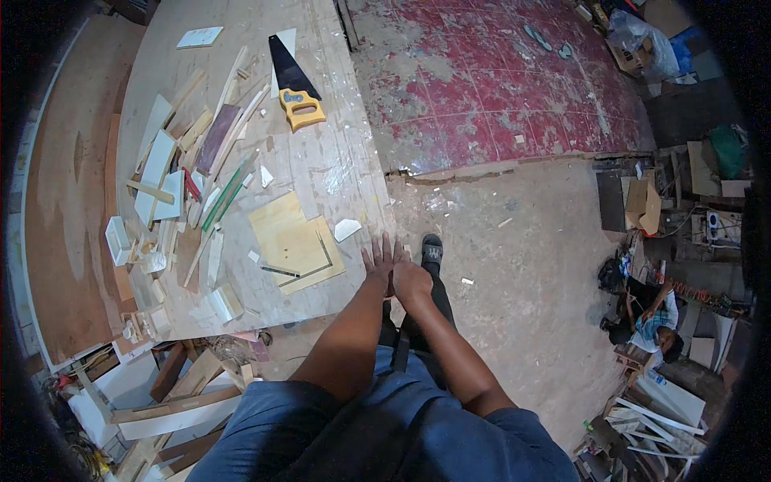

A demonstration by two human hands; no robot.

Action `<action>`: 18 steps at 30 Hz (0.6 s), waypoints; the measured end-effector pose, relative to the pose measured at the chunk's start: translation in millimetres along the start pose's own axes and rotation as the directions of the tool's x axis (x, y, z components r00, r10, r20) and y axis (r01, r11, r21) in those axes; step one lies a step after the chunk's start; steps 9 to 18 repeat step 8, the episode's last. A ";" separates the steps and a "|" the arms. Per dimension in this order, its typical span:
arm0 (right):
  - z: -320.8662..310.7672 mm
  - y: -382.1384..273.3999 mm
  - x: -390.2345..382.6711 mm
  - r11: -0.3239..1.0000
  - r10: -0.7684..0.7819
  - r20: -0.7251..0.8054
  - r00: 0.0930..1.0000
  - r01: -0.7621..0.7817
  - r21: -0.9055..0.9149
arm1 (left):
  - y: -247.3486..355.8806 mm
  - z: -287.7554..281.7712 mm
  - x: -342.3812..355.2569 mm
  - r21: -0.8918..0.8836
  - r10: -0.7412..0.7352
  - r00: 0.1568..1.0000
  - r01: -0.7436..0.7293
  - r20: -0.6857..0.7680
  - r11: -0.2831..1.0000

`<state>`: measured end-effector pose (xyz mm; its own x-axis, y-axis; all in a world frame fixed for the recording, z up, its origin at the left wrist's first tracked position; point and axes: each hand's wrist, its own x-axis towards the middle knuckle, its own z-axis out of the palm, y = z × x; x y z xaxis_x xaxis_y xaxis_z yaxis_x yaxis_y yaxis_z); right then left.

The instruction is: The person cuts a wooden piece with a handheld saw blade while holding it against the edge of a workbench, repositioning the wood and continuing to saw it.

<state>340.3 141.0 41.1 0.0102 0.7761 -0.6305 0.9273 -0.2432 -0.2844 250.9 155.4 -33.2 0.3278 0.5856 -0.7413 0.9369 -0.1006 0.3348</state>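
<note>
My left hand [377, 259] lies at the right edge of the wooden worktable [337, 149], fingers stretched out and pointing away from me. Right beside it and touching it, my right hand [411, 281] is closed; what it grips, if anything, is hidden. Left of my hands is a notched piece of plywood [293, 233] with a dark L-shaped line or strip [328, 251] and a slim dark pen-like tool [279, 271] on it. A small white offcut [348, 230] rests close to my left fingertips. Farther up the table lies a handsaw [299, 92] with a yellow handle.
Wood strips [217, 140] and white offcuts [159, 161] clutter the table's left side. Scrap boards [181, 402] are piled at lower left. A seated person [650, 317] is at the far right, near a cardboard box [642, 206]. Red worn flooring [498, 88] lies beyond.
</note>
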 end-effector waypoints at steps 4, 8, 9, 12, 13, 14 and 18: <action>-40.1 -25.1 -42.1 0.993 -0.098 0.128 0.987 0.106 -0.057 | -19.0 16.9 12.4 -0.064 -0.067 0.998 0.066 -0.011 0.996; -0.7 -5.1 -4.5 0.997 0.065 0.077 0.995 -0.067 0.022 | 1.4 -4.3 -5.7 0.081 -0.012 0.999 0.009 0.046 0.997; -0.7 -5.1 -4.5 0.997 0.065 0.077 0.995 -0.067 0.022 | 1.4 -4.3 -5.7 0.081 -0.012 0.999 0.009 0.046 0.997; -0.7 -5.1 -4.5 0.997 0.065 0.077 0.995 -0.067 0.022 | 1.4 -4.3 -5.7 0.081 -0.012 0.999 0.009 0.046 0.997; -0.7 -5.1 -4.5 0.997 0.065 0.077 0.995 -0.067 0.022 | 1.4 -4.3 -5.7 0.081 -0.012 0.999 0.009 0.046 0.997; -0.7 -5.1 -4.5 0.997 0.065 0.077 0.995 -0.067 0.022 | 1.4 -4.3 -5.7 0.081 -0.012 0.999 0.009 0.046 0.997; -0.7 -5.1 -4.5 0.997 0.065 0.077 0.995 -0.067 0.022 | 1.4 -4.3 -5.7 0.081 -0.012 0.999 0.009 0.046 0.997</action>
